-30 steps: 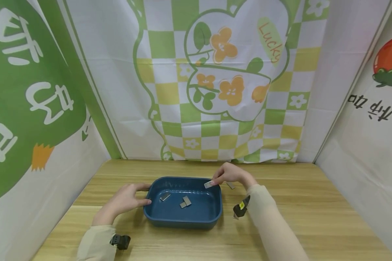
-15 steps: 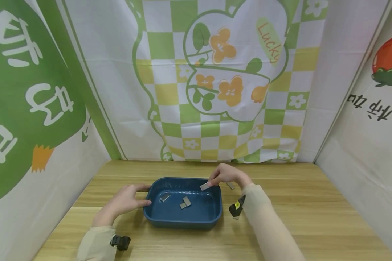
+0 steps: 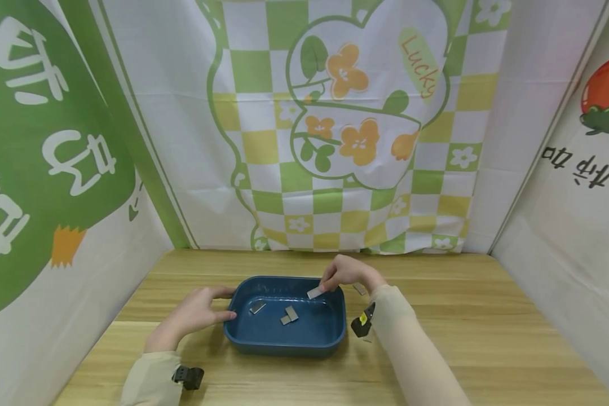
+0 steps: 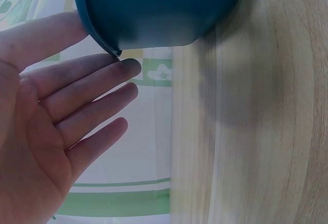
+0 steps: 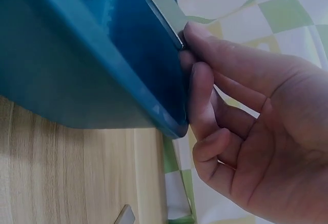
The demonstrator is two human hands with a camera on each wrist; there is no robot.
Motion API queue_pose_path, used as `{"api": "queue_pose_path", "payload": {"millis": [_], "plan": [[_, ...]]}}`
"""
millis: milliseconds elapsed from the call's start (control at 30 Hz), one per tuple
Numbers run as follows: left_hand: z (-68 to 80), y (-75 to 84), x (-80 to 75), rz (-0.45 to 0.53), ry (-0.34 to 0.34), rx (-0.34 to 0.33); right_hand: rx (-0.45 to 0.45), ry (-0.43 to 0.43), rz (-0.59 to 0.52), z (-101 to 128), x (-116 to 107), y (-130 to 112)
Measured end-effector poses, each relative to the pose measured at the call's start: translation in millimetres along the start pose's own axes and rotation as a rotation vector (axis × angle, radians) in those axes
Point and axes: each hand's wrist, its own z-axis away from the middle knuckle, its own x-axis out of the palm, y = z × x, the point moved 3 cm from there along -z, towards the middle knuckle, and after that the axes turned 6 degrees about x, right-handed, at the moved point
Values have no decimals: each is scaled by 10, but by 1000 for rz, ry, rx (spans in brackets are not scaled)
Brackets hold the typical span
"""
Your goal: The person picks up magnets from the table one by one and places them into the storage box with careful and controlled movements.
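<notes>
Shifting left, the right hand (image 3: 349, 271) brings its pinched grey block (image 3: 314, 292) nearer the blocks (image 3: 291, 312) in the blue tray (image 3: 264, 332), which the left hand (image 3: 198, 310) touches, fingers extended.

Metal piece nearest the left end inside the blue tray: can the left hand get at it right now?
Probably yes: the left hand touches the left end of the tray, the metal piece lies just inside, and only the tray's wall seems to stand between.
</notes>
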Motion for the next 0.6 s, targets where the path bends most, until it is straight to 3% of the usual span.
{"api": "queue_pose_path", "payload": {"millis": [600], "plan": [[3,7,-6,-3,-11,-14,54,-43,51,-104,134,-113]]}}
